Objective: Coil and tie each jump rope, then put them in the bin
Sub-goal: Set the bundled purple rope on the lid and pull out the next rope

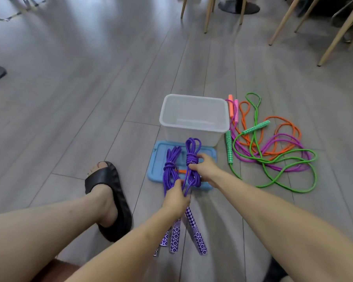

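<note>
Two coiled purple jump ropes lie over a blue lid in front of a white bin. The right purple coil has wraps round its middle, and my right hand grips it there. My left hand pinches the rope strand below that coil. The left purple coil lies beside it, tied at its waist. Purple-and-white patterned handles trail back toward me on the floor. Nothing lies inside the bin.
Loose green, orange and pink ropes lie tangled on the floor right of the bin. My foot in a black slipper rests at the left. Wooden chair legs stand at the back.
</note>
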